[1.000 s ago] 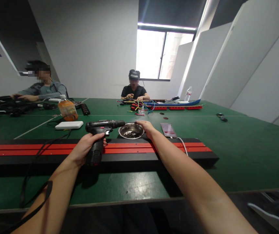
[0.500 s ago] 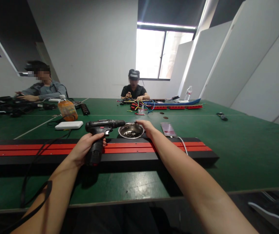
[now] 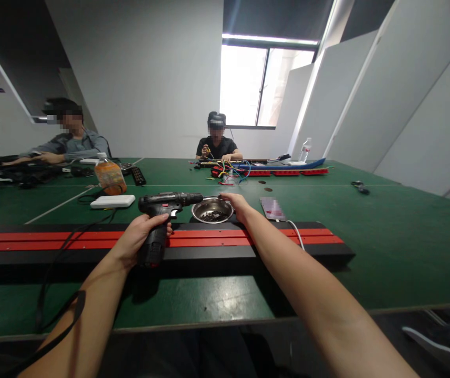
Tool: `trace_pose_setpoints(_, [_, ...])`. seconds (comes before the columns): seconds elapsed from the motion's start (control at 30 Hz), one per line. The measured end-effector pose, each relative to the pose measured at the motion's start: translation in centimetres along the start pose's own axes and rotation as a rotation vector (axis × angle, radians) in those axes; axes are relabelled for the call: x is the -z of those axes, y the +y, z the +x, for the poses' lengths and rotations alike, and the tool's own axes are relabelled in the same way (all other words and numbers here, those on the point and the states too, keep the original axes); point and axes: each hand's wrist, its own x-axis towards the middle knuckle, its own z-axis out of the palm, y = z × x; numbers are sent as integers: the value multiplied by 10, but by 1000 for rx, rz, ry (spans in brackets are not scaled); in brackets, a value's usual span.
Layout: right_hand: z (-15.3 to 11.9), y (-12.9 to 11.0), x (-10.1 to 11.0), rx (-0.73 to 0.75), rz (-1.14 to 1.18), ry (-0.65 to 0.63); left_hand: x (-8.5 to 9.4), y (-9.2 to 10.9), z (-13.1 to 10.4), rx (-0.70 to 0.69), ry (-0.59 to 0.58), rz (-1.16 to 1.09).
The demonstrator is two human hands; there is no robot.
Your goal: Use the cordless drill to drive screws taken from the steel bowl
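A black cordless drill (image 3: 160, 201) is held sideways over the long black bar with red strips (image 3: 205, 239), its chuck and thin bit pointing right. My left hand (image 3: 142, 234) is wrapped around its handle, with the thumb on the near side below the trigger. My right hand (image 3: 236, 203) has its fingertips pinched at the tip of the bit, above the right rim of a steel bowl (image 3: 195, 216). Whatever small thing sits between those fingers is too small to tell. Many small dark screws (image 3: 213, 216) lie in the bowl, behind the bar.
A phone (image 3: 272, 208) with a white cable lies right of the bowl. Left stand a white power bank (image 3: 113, 201) and an orange drink bottle (image 3: 110, 176). A black strap hangs by my left forearm. Two people sit across the green table (image 3: 401, 247), one among coloured wires.
My hands and the drill stay almost as they were; the view has shifted very slightly. The person at the far left has moved an arm over the dark items there.
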Motion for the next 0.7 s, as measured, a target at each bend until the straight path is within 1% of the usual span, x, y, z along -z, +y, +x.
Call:
trace_pose_setpoints(0.13, [-2, -2, 0, 5, 53, -6, 1, 0, 1, -13, 8, 1])
trace_pose_setpoints(0.23, [-1, -1, 1, 27, 35, -13, 2, -2, 3, 0, -6, 8])
trace_pose_setpoints(0.37, [1, 0, 0, -33, 17, 14, 1, -4, 5, -7, 9, 26])
trace_pose_setpoints(0.43, [3, 0, 0, -68, 38, 42, 1, 0, 3, -17, 21, 63])
trace_pose_setpoints(0.53, [6, 2, 0, -84, 56, 73, 6, 17, -4, -24, -9, 203])
trace_pose_setpoints(0.63, [9, 4, 0, -73, 36, 80, 15, 44, -15, -3, -92, 425])
trace_pose_setpoints(0.7, [10, 6, 1, -61, 22, 79, 19, 64, -24, -56, -93, 602])
